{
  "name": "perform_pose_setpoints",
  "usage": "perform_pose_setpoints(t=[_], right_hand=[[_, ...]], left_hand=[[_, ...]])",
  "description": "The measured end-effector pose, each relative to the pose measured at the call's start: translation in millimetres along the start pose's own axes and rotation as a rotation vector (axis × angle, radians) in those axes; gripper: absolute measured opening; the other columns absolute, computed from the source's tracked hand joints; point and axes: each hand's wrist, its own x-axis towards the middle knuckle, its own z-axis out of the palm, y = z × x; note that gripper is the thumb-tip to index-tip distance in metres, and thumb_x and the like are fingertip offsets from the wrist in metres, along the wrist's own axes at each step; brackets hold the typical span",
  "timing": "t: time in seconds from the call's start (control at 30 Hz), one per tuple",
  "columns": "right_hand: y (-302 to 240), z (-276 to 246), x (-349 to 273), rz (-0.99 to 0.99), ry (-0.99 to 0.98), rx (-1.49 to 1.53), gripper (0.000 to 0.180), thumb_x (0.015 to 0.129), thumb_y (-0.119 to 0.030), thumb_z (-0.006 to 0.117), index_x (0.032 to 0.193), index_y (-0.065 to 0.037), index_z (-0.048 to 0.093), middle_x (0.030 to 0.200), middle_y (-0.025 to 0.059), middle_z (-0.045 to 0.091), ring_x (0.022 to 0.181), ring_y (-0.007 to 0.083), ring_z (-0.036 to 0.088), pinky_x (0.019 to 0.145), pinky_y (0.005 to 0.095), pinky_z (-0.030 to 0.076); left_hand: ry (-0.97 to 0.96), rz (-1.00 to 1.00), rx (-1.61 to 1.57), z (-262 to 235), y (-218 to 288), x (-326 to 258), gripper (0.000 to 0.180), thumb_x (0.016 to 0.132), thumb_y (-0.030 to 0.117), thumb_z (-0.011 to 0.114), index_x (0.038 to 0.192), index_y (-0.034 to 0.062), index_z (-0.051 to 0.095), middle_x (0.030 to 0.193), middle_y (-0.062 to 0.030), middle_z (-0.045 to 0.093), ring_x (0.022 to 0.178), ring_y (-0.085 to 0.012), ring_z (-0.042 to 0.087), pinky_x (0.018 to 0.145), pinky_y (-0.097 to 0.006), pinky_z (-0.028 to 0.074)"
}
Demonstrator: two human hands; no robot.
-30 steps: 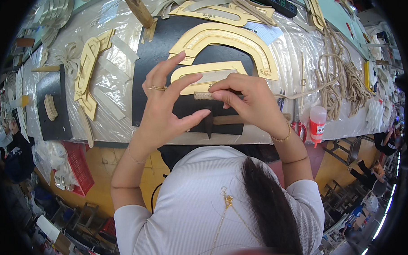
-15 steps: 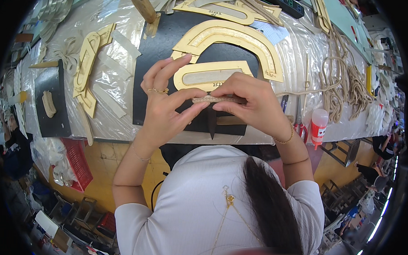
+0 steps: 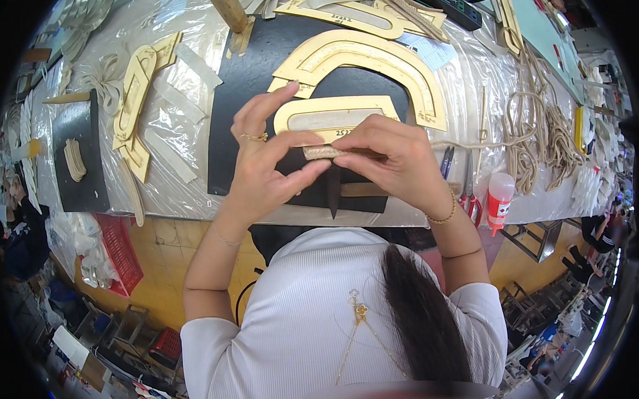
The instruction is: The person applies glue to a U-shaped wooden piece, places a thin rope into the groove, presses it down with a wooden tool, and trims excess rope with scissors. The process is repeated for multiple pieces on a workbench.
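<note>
Between my two hands is a short, thick piece of beige braided cord [image 3: 321, 152]. My left hand [image 3: 261, 149] has its thumb and index finger at the cord's top and bottom edges near the left end, other fingers raised. My right hand [image 3: 395, 154] pinches the cord from the right with thumb and fingers, covering that end. A length of cord [image 3: 465, 144] runs from behind my right hand toward a tangled heap. Just beyond my hands lies a pale yellow slotted oval template [image 3: 288, 120]. Below them a dark pointed blade [image 3: 333, 195] rests on the black mat [image 3: 243, 132].
A larger curved template [image 3: 356, 45] arches behind the oval one. More templates [image 3: 134, 100] lie left, near a small black board [image 3: 83, 190] bearing a cord bundle [image 3: 74, 160]. To the right are coiled cord [image 3: 525, 146], red-handled scissors [image 3: 470, 194] and a squeeze bottle [image 3: 500, 200].
The cord piece has turned so a broader braided face shows, and less of it shows between my hands. My left thumb and index finger have spread slightly wider.
</note>
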Motion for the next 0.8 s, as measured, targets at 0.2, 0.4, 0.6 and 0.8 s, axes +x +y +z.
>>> perform_pose_setpoints(t=[0.2,0.4,0.6,0.8], right_hand=[[1.2,-16.0,-7.1,0.172,0.109,0.009,0.019,0.083,-0.006,0.081,0.099,-0.001,0.073,0.085,0.0048,0.070,0.065,0.0094,0.065,0.055,0.0214,0.048],[7.1,-34.9,-31.0,0.670,0.268,0.239,0.020,0.085,-0.007,0.078,0.102,0.000,0.070,0.090,0.0056,0.072,0.057,0.0056,0.063,0.050,0.0190,0.047],[12.7,-23.0,-48.3,0.548,0.345,0.146,0.022,0.084,-0.008,0.081,0.100,0.001,0.070,0.080,0.0011,0.068,0.054,0.0007,0.052,0.046,0.0160,0.038],[5.8,-21.4,-51.1,0.332,0.372,-0.095,0.018,0.081,-0.007,0.083,0.094,-0.001,0.072,0.079,-0.0023,0.065,0.058,0.0002,0.041,0.050,0.0189,0.031]], left_hand=[[-0.160,-0.069,0.236,3.4,-22.6,0.3,0.054,0.082,0.020,0.079,0.129,0.0079,0.055,0.143,-0.0149,0.054,0.133,-0.0336,0.047,0.108,-0.043,0.036],[-0.196,-0.234,0.438,16.3,-29.5,-8.5,0.067,0.078,0.029,0.084,0.133,0.0054,0.054,0.132,-0.0151,0.054,0.122,-0.0332,0.050,0.101,-0.046,0.041],[-0.201,-0.037,0.491,38.4,-18.1,12.8,0.080,0.070,0.031,0.089,0.138,0.0064,0.054,0.135,-0.0142,0.050,0.127,-0.0357,0.045,0.107,-0.046,0.039],[-0.384,-0.082,0.556,49.1,-19.5,27.0,0.081,0.069,0.032,0.089,0.138,0.0064,0.054,0.130,-0.0129,0.054,0.123,-0.0335,0.048,0.102,-0.045,0.040]])
